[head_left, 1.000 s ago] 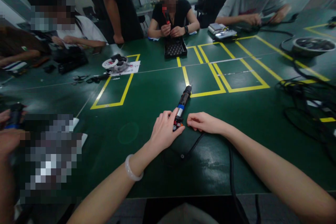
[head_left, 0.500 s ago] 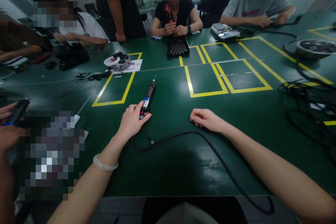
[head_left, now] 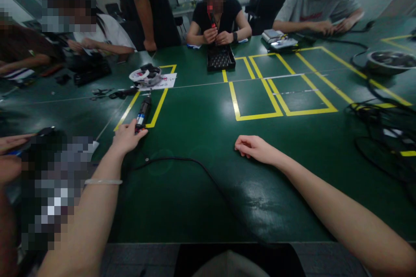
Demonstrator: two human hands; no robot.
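Note:
My left hand is closed around the rear of an electric screwdriver, black with a silver and blue band. The tool's tip points away from me, inside a yellow taped outline on the green table. From behind the hand a black cable runs right and then toward the table's near edge. My right hand rests on the table with its fingers curled, and nothing shows in it.
Beyond the screwdriver lies a white round container on a paper sheet. A black tray of small parts stands before a co-worker. Coiled black cables and a metal bowl are at right. Another person's hand holds a dark tool at left.
My left hand has carried the screwdriver leftward into the yellow outline, and its cable has dragged left along with it. My right hand has stayed in place.

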